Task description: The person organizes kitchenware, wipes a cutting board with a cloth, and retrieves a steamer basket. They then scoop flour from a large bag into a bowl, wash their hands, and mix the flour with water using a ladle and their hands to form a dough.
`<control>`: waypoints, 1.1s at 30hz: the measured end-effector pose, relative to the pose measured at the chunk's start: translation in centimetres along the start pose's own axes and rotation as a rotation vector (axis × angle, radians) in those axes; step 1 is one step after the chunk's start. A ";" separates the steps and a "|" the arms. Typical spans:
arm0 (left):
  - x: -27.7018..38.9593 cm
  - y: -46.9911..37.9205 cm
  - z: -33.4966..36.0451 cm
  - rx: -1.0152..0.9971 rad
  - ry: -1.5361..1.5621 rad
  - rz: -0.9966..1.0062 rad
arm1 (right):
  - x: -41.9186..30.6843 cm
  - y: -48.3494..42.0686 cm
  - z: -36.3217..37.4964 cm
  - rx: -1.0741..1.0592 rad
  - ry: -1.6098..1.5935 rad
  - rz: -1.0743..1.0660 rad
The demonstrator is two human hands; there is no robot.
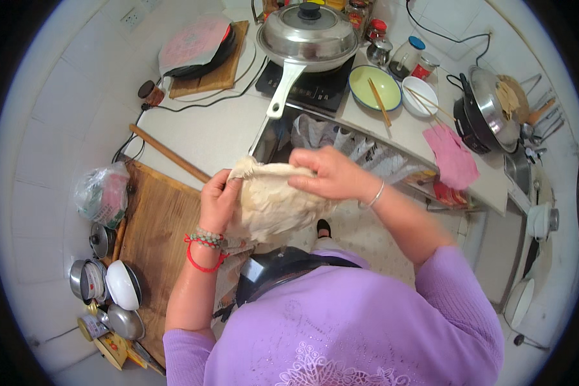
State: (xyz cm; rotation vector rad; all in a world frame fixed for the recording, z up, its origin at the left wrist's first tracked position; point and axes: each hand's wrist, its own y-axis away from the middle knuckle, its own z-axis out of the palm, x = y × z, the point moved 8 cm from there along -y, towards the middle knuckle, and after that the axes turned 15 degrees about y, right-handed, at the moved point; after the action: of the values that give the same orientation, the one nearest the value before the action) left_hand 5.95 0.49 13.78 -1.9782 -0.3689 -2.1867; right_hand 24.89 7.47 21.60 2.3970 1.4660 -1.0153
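Observation:
A thin, floppy sheet of pale dough (275,207) hangs in the air between my hands. My left hand (219,195) pinches its upper left corner between thumb and fingers. At the upper right edge, my right hand (325,173) grips the dough with thumb and curled fingers. The sheet's top edge is folded or rolled over, and its surface looks wrinkled. Behind my left hand, a wooden rolling pin (169,152) lies across the white counter, one end near the dough. Below and left is a large wooden board (161,241).
A lidded frying pan (313,43) stands on a black induction cooktop (313,94), its handle (285,91) pointing towards me. To its right are a green bowl (366,82) with chopsticks, a white bowl (410,108) and a pink cloth (451,154). Bowls (123,284) crowd the board's left side.

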 end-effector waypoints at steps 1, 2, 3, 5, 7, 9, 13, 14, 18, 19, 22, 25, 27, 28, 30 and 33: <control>0.3 -1.0 0.6 0.033 0.020 0.006 | 1.0 -0.9 -1.8 -0.008 -0.004 -0.025; 0.7 -1.9 0.9 0.070 0.038 0.013 | 2.3 -2.3 -3.6 0.018 0.023 -0.047; 1.0 -2.7 0.9 0.113 0.056 0.018 | 3.3 -3.9 -5.7 0.095 0.051 -0.106; 0.2 -3.4 0.6 0.203 0.160 0.018 | 7.2 -7.5 -9.1 0.209 0.065 -0.102; -0.3 -3.1 0.3 0.209 0.156 -0.022 | 11.1 -11.5 -14.3 0.464 0.105 -0.119; -1.9 -2.2 -0.4 0.238 0.125 -0.089 | 16.2 -14.6 -18.9 0.574 0.014 0.081; -5.8 -0.5 -1.2 0.325 0.161 -0.269 | 29.3 -17.4 -23.5 0.815 -0.394 0.280; -6.8 -0.5 -1.1 0.298 0.190 -0.278 | 33.4 -17.5 -23.3 0.711 -0.081 0.500; -9.1 -1.2 -1.1 0.247 0.141 -0.330 | 38.1 -14.4 -22.4 0.696 0.711 0.703; -10.4 -1.4 -1.5 0.244 0.117 -0.407 | 36.9 -13.5 -21.2 0.758 0.618 0.546; -13.9 -1.4 -2.5 0.160 0.155 -0.445 | 26.7 -9.4 -13.6 0.907 0.031 0.174; -18.2 -2.5 -1.5 -0.001 0.198 -0.589 | 23.0 -2.6 -1.3 0.462 -0.016 0.225; -21.4 -2.7 -1.1 -0.054 0.177 -0.658 | 22.9 0.7 9.4 -0.017 -0.180 0.551; -22.9 -2.6 -1.0 -0.069 0.155 -0.693 | 24.1 2.2 14.0 -0.053 -0.414 0.625; -25.7 -2.8 -0.9 -0.100 0.105 -0.753 | 27.8 4.2 22.6 -0.102 -0.565 0.720; -28.7 -2.3 -2.4 0.029 0.047 -0.717 | 31.2 -0.2 29.8 -0.109 -0.687 0.996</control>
State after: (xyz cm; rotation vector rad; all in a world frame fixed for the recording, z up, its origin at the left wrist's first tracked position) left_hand 6.07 0.84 -15.14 -1.9711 -1.2572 -2.5700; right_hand 19.91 16.83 -20.24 1.9359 0.0507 -1.1908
